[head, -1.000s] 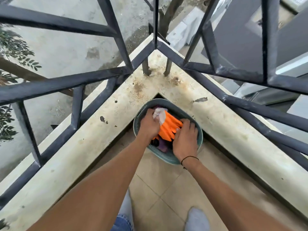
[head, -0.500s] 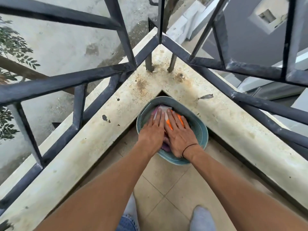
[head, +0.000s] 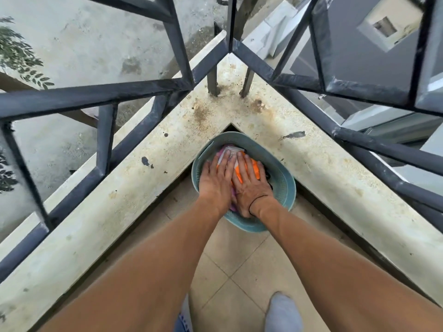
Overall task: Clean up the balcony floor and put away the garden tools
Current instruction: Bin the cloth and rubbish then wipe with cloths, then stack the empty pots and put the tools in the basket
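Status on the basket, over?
Left hand and right hand flat, pressing orange item into teal basket. Basket in ledge corner. Nothing blocking.

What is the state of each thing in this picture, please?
basket: upright on the floor, in the corner, filled.
orange item: in the basket, pressed down.
left hand: flat, fingers straight, pressing.
right hand: flat, fingers straight, pressing.
railing: fixed on the ledge.
ledge: stained.
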